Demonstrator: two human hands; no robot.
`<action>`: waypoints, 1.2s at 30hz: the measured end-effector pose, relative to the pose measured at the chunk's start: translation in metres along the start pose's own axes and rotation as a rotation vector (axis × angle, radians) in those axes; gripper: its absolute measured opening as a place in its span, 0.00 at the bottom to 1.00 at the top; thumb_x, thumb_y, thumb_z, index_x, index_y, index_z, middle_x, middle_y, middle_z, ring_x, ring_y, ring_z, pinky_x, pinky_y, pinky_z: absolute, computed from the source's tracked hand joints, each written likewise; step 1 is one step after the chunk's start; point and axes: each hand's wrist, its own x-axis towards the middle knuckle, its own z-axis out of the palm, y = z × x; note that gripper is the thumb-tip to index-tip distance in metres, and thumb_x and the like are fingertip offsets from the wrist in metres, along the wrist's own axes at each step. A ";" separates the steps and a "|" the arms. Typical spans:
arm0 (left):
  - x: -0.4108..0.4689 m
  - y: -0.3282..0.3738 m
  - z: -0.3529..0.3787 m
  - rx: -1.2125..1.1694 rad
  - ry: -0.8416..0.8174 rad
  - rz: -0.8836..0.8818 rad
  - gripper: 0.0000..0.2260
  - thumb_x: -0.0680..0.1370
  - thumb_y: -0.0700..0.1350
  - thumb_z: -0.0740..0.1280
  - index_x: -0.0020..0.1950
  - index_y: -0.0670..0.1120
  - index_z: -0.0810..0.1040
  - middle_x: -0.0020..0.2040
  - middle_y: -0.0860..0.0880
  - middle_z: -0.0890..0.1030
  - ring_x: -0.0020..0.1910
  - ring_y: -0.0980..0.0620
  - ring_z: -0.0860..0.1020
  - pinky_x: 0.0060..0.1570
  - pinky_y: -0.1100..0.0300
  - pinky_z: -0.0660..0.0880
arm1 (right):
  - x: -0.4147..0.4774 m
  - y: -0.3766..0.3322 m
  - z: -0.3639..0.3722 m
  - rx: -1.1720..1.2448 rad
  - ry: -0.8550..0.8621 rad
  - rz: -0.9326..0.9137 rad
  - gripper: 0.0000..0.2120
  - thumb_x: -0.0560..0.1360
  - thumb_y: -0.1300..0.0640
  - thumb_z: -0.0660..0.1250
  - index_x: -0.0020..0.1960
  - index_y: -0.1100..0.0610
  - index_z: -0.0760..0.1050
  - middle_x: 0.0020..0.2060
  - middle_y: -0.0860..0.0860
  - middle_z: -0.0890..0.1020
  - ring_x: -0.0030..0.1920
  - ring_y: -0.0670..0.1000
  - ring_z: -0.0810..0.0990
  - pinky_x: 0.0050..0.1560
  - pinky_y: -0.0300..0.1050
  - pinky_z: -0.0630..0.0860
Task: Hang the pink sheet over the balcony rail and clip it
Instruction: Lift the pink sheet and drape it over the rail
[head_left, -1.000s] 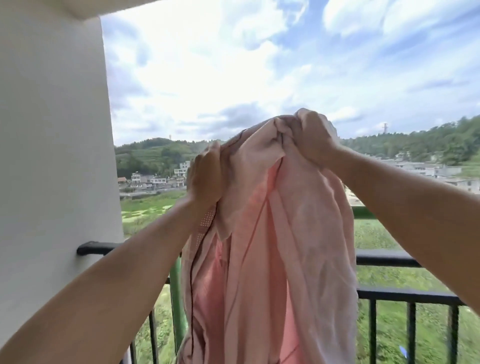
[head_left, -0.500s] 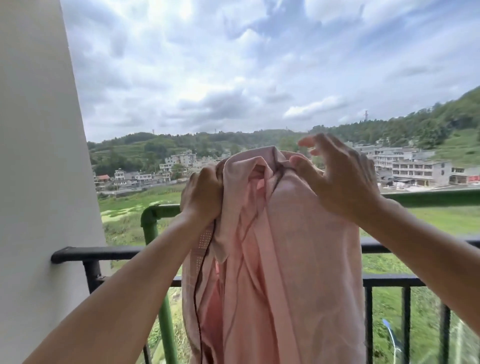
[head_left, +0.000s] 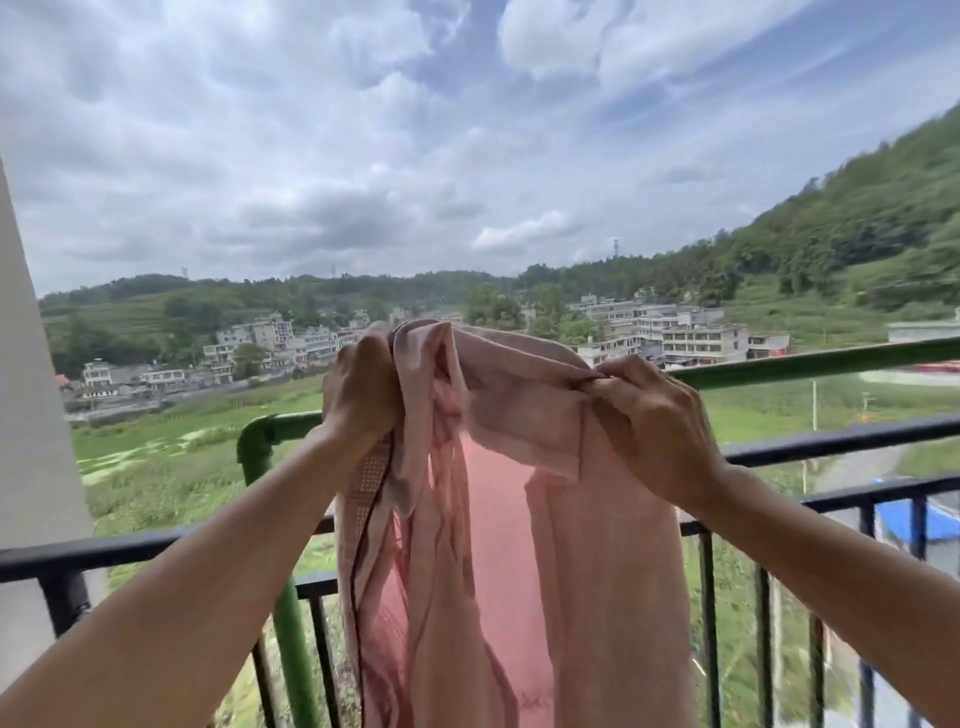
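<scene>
Head view, balcony.
- Pale pink woven cloth sheet (head_left: 519, 545): held up at frame centre, bunched at the top, hanging in long folds toward 6 o'clock and out of frame.
- Left hand (head_left: 363, 395), at 9 o'clock of the sheet's top: fingers (head_left: 358, 358) curled tight round the gathered top edge.
- Right hand (head_left: 649, 431), at 3 o'clock of the sheet's top: thumb and fingers (head_left: 613, 374) pinch a fold of the top edge.
- Green painted metal pipe rail (head_left: 805, 364): runs from 9 to 3 o'clock behind the sheet. Sheet top sits slightly above it. Contact between the two: cannot tell.
- Black metal barred balcony railing (head_left: 831, 441): below the green rail, nearer the camera; the sheet hangs in front of its bars.
- White plastered wall (head_left: 31, 415): 9 o'clock edge.
</scene>
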 end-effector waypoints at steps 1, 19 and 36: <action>0.001 -0.001 -0.001 -0.056 0.017 0.028 0.05 0.79 0.47 0.63 0.48 0.46 0.73 0.40 0.48 0.81 0.35 0.48 0.77 0.30 0.59 0.67 | 0.019 0.005 -0.007 0.037 0.017 0.039 0.10 0.74 0.58 0.65 0.52 0.58 0.82 0.49 0.54 0.82 0.44 0.56 0.82 0.40 0.45 0.79; -0.022 0.072 0.027 0.178 -0.467 0.447 0.22 0.78 0.67 0.50 0.71 0.67 0.61 0.68 0.53 0.73 0.60 0.48 0.75 0.46 0.57 0.69 | 0.148 0.090 0.086 0.219 -0.858 0.592 0.05 0.72 0.64 0.70 0.46 0.58 0.83 0.43 0.53 0.82 0.41 0.51 0.78 0.39 0.43 0.75; -0.021 0.069 0.034 0.156 -0.441 0.405 0.26 0.77 0.67 0.45 0.61 0.58 0.76 0.53 0.51 0.82 0.48 0.50 0.79 0.40 0.58 0.67 | 0.043 0.083 -0.024 0.127 -0.222 -0.127 0.12 0.77 0.51 0.65 0.53 0.57 0.83 0.43 0.51 0.86 0.40 0.46 0.84 0.42 0.40 0.80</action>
